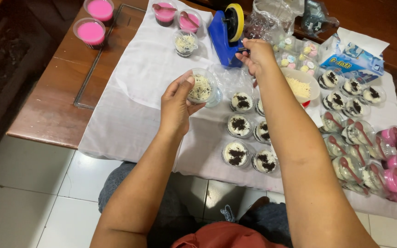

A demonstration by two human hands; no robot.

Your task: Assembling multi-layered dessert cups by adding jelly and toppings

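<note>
The left hand (176, 103) is closed around a small clear cup (201, 87), tilted so its pale shredded topping faces the camera, held just above the middle of the white cloth (134, 92) that covers the wooden table (51, 105). The right hand (256, 55) reaches to the blue tape dispenser (224, 34) at the cloth's far edge, fingers pinched at its cutter; whether a strip of tape is already between them cannot be told. The step in hand looks like drawing tape to seal the cup. Tearing a piece off would call for a short pull against the blade while the left hand keeps the cup steady.

The dispenser is hard, glossy plastic with a yellow roll. Round cups with dark crumbs (240, 125) sit in pairs near the cloth's near edge. Pink-filled cups (91, 32) stand at the far left corner, on bare wood.
</note>
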